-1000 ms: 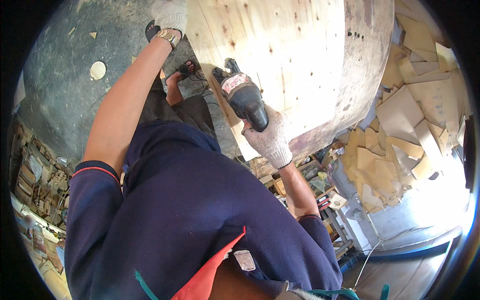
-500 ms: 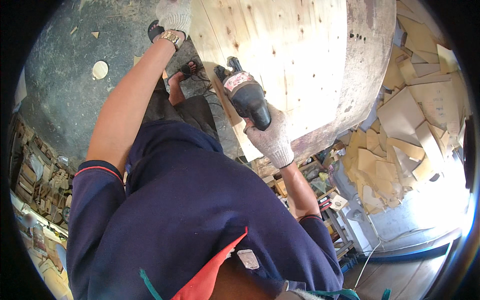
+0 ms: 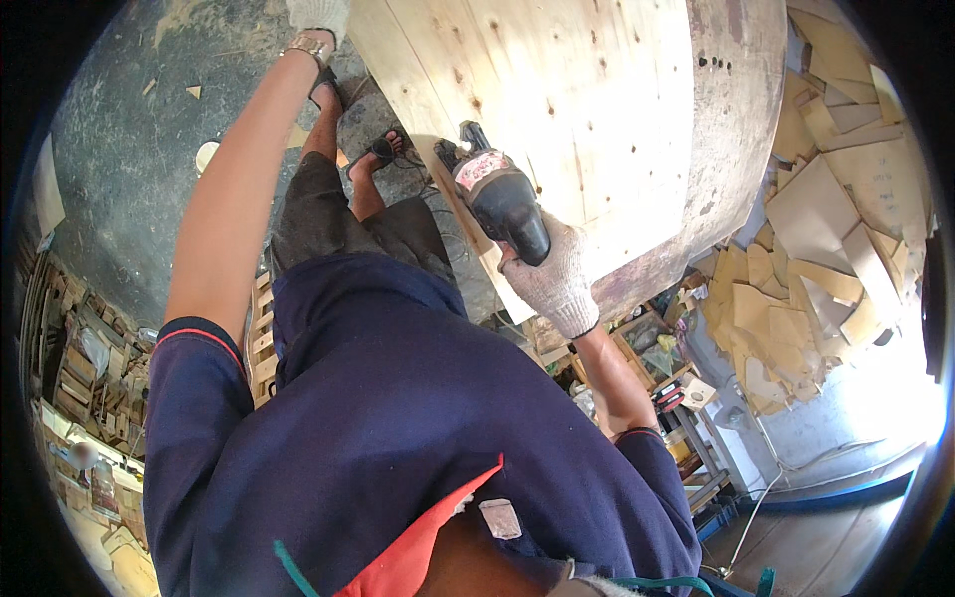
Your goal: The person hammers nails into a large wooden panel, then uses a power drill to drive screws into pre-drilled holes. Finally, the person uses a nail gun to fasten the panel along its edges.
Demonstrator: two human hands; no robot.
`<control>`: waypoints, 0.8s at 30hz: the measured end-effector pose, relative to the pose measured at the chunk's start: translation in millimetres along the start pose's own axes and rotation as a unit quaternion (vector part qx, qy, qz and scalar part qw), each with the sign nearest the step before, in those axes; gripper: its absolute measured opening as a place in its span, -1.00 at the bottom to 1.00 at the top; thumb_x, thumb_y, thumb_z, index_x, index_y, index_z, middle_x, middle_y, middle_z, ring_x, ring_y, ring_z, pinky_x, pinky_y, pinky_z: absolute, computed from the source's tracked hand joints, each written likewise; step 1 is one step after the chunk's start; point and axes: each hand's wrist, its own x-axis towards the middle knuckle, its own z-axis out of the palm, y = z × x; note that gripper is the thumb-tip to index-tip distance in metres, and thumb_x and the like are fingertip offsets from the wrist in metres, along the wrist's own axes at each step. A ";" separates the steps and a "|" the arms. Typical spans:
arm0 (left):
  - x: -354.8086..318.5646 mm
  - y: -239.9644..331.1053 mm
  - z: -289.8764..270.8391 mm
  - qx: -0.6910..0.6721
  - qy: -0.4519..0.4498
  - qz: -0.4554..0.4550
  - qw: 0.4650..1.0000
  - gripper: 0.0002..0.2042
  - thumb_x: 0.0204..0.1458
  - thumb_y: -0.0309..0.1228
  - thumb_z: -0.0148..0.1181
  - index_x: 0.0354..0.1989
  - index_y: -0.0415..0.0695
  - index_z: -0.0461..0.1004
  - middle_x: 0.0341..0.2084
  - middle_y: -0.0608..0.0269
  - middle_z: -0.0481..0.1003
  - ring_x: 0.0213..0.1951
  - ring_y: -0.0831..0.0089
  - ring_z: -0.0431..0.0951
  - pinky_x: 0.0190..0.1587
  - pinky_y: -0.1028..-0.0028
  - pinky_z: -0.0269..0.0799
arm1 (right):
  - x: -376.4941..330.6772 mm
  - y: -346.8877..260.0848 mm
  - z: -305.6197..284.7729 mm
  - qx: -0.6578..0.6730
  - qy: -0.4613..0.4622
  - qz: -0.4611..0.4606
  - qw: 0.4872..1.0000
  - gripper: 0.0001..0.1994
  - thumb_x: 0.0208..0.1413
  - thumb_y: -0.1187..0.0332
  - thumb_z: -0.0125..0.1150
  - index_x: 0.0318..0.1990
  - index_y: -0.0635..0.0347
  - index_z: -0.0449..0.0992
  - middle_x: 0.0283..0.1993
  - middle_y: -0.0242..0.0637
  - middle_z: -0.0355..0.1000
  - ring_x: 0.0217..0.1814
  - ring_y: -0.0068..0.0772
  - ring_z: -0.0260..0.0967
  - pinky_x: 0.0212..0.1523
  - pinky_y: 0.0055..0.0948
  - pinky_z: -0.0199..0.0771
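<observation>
Right hand [image 3: 557, 284], gloved, grip closed around the black power driver [image 3: 502, 199] at frame centre, nose on the round plank panel [image 3: 557, 90]. Left hand [image 3: 318, 12] at the top edge, grip unreadable. I'd keep the driver square and pressure steady.

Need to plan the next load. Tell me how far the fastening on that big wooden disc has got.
Done: rows of fastener marks already dot the round plank panel. In hand: the gloved right hand presses a black power tool to the panel's lower edge, while the gloved left hand rests on its top edge. Left: I cannot tell how many spots remain.
</observation>
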 end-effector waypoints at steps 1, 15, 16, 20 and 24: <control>0.9 -0.6 -0.1 0.067 0.000 0.008 0.998 -0.66 0.30 -0.19 0.27 0.01 -0.24 0.62 -0.24 0.41 0.62 -0.22 0.57 0.52 -0.14 0.47 0.45 | -0.4 -3.3 -1.7 -0.006 -0.007 0.009 1.000 -0.63 -0.13 0.34 0.32 -0.17 0.44 0.54 -0.52 0.02 0.53 -0.45 -0.10 0.62 -0.28 -0.21 0.59; -16.9 15.8 8.2 0.086 0.032 -0.013 0.996 -0.66 0.28 -0.18 0.29 -0.01 -0.22 0.67 -0.27 0.42 0.63 -0.24 0.57 0.51 -0.13 0.47 0.43 | -3.9 -7.7 -5.9 0.000 -0.003 -0.014 1.000 -0.63 -0.13 0.33 0.34 -0.18 0.42 0.54 -0.51 0.01 0.54 -0.43 -0.06 0.63 -0.29 -0.20 0.59; -17.7 16.6 8.4 0.093 0.033 -0.013 0.995 -0.66 0.28 -0.18 0.29 0.00 -0.23 0.67 -0.26 0.42 0.63 -0.24 0.57 0.51 -0.12 0.46 0.44 | -4.2 -7.7 -6.0 0.000 -0.007 -0.003 1.000 -0.63 -0.13 0.33 0.34 -0.17 0.42 0.54 -0.50 0.01 0.55 -0.43 -0.05 0.63 -0.28 -0.20 0.59; -19.8 25.5 8.4 0.129 0.039 -0.010 0.991 -0.64 0.28 -0.16 0.29 0.02 -0.22 0.67 -0.25 0.38 0.64 -0.22 0.55 0.51 -0.09 0.43 0.45 | -5.5 -12.4 -7.1 0.014 0.006 -0.010 1.000 -0.61 -0.13 0.34 0.35 -0.14 0.43 0.55 -0.49 0.02 0.56 -0.42 -0.04 0.63 -0.27 -0.18 0.61; -23.6 26.6 6.8 0.155 0.043 0.002 0.987 -0.65 0.28 -0.18 0.28 0.03 -0.20 0.67 -0.25 0.36 0.64 -0.21 0.54 0.52 -0.08 0.44 0.45 | -8.9 -13.0 -9.2 0.014 0.003 -0.010 1.000 -0.60 -0.13 0.34 0.35 -0.12 0.43 0.55 -0.48 0.03 0.56 -0.42 -0.03 0.63 -0.26 -0.17 0.62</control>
